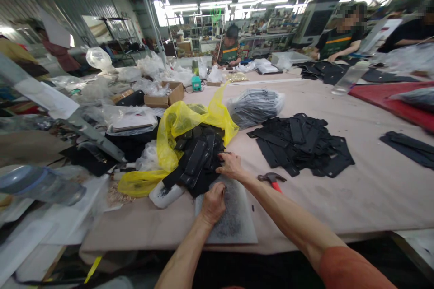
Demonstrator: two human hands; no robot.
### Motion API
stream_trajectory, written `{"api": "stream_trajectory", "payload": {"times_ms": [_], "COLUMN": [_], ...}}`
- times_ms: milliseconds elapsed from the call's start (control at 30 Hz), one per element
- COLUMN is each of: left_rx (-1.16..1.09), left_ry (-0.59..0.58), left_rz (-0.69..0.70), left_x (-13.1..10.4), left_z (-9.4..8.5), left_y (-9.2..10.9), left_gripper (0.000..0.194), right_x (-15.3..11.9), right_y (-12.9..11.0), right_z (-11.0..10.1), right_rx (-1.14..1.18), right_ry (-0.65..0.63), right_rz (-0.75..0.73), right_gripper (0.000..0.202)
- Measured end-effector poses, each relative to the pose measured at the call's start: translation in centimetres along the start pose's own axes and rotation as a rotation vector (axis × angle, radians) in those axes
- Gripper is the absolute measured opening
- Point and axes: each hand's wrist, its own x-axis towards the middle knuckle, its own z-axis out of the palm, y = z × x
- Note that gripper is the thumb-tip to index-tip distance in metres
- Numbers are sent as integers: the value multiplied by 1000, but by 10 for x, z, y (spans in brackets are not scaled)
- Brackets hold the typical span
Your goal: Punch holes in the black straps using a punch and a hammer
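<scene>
Grey-white, a board (239,226) lies under the left hand (213,203), fingers curled together; beyond, the right hand (231,165), fingers bent, meets black pieces (195,157) spilling from a yellow bag (164,137). Whether either hand grips anything, I cannot tell. Farther off sits a plastic-wrapped bundle (255,106).

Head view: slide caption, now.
Left hand over grey rectangular board, right hand at oblong black pieces spilling from translucent yellow bag.

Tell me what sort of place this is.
Probably a factory workshop: a heap of black pieces lies on the table, two people in matching aprons are beyond it, and strip lights hang overhead.
</scene>
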Motion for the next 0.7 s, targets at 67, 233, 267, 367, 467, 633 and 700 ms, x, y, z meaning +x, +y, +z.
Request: {"api": "stream_trajectory", "payload": {"times_ms": [67,233,267,367,467,633,700], "left_rx": [9,-23,-37,-65,-81,-100,-101], "left_ry": [3,25,28,43,62,102,110], "left_rz": [-5,6,7,-6,-28,-54,-76], "left_x": [0,0,0,1,2,2,2], "left_z": [0,1,2,3,4,4,3], "left_y": [0,0,0,-1,-2,-4,-4], "left_gripper": [44,41,39,37,34,24,21], "right_x": [-1,-3,-3,-6,-18,-78,-112], "right_y": [-8,3,12,41,59,48,41], "right_z": [10,7,-2,-43,-86,-80,-47], "right_rx": [28,156,189,267,292,308,278], "right_ry": [-6,-29,-32,19,199,594,521], "right_rz": [31,106,111,126,134,-208,-356], "right_gripper": [58,31,25,14,18,10,15]}}
